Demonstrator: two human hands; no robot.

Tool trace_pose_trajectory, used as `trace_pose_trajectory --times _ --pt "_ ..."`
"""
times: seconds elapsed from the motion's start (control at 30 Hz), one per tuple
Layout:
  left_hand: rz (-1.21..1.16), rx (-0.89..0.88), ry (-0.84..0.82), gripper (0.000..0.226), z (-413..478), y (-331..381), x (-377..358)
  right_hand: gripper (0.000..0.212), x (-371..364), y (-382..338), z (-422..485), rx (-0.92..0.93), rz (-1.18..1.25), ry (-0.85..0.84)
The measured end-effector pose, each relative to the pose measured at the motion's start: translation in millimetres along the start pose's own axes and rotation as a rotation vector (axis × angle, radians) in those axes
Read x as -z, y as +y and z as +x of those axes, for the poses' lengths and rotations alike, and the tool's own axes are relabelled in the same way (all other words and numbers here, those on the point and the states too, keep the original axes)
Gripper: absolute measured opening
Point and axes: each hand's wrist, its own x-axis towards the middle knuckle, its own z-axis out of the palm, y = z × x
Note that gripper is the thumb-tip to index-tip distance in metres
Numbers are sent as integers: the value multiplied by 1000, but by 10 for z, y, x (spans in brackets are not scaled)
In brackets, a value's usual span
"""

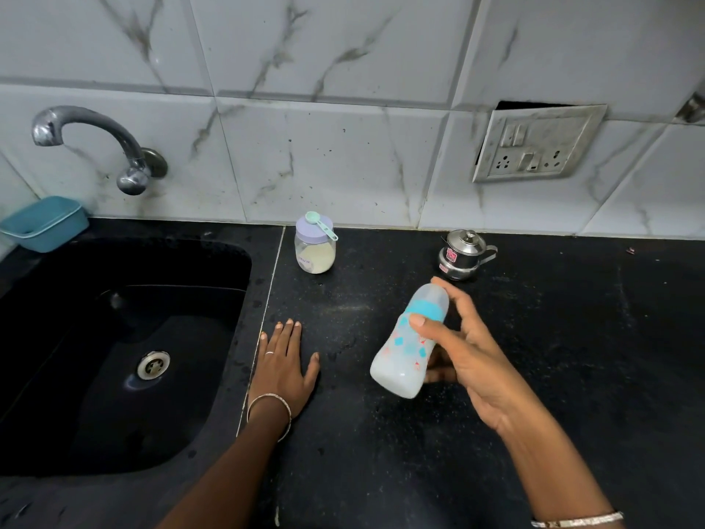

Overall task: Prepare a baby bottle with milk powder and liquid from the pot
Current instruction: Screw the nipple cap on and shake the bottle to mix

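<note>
- Two hands showed: left hand (284,364) lay flat on the counter (572,357), lower centre.
- My right hand (469,349) gripped the tilted baby bottle (408,345), centre-right, which covered part of it.
- I couldn't see inside the lidded pot (461,255).

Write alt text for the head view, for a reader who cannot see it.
The person's right hand holds a tilted translucent baby bottle with a teal collar above a black counter; the left hand lies flat beside the black sink. A clear powder jar and a small steel pot stand behind.
</note>
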Motion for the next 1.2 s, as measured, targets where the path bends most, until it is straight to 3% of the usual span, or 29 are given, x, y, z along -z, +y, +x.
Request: trace_pose_trajectory --times 0.13,0.27,0.43,0.57,0.73,0.87,1.03,1.2 --pt "-1 -4 0 83 -5 9 4 55 -42 24 32 50 74 87" --pt "0 0 -1 82 -3 -1 1 64 -44 -16 -25 -13 -45 -84" --pt "-7 -6 14 81 -6 -2 -11 57 -89 44 40 96 85 81" --pt "12 -7 11 81 3 -16 -16 64 -96 17 -13 17 -17 -63" --pt "-3 1 11 73 3 -2 -17 56 -113 70 63 87 121 106" --pt "-1 1 2 67 4 -21 -23 66 -121 25 2 0 -27 -85" --pt "-21 6 9 68 9 3 -14 54 -129 70 53 86 93 62" --pt "-8 7 4 68 -1 -2 6 66 -109 34 -25 -36 -38 -122"
